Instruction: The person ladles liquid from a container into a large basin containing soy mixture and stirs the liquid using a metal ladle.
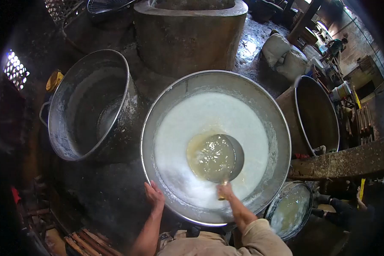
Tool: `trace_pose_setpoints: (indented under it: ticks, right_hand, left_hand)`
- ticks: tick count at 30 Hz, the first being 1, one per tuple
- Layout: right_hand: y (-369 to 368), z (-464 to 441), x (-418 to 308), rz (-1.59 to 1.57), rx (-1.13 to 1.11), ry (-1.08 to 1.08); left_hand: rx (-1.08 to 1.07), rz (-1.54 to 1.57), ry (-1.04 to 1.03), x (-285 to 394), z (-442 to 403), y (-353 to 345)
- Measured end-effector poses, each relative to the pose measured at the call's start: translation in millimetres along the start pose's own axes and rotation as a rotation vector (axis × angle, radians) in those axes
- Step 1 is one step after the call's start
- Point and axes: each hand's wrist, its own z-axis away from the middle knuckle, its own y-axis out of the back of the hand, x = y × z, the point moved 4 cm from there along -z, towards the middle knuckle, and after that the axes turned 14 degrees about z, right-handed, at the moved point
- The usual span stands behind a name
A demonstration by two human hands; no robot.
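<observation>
In front of me stands a large round metal vat (277,128), holding white foamy liquid (175,128). My right hand (225,190) is closed around the short handle of a large metal scoop (239,154). The scoop's bowl is tilted down in the liquid, and yellowish liquid (211,155) shows in and beside it where the foam parts. At the vat's near left rim is my left hand (154,193), its fingers stretched upward against the outer wall, holding nothing that I can see.
A second deep metal vat (130,91) stands tilted in view at left. Behind is a round concrete structure (187,42). At right are another large vat (301,115), white sacks (286,55) and a foamy tub (291,209). Firewood (89,243) lies lower left. People are at right.
</observation>
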Motion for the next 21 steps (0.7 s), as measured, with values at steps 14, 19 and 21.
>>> trace_pose_setpoints:
  ticks: [14, 19, 21]
  right_hand:
    - [379, 249, -11, 0.596, 1.298, 0.292]
    - [458, 352, 110, 0.662, 1.535, 0.019]
    - [476, 379, 140, 0.45, 1.34, -0.262]
  left_hand:
    - [0.058, 0.05, 0.095, -42, 5, -6]
    - [-0.009, 0.263, 0.194, -42, 77, -10]
    - [0.032, 0.249, 0.232, -32, 118, -16]
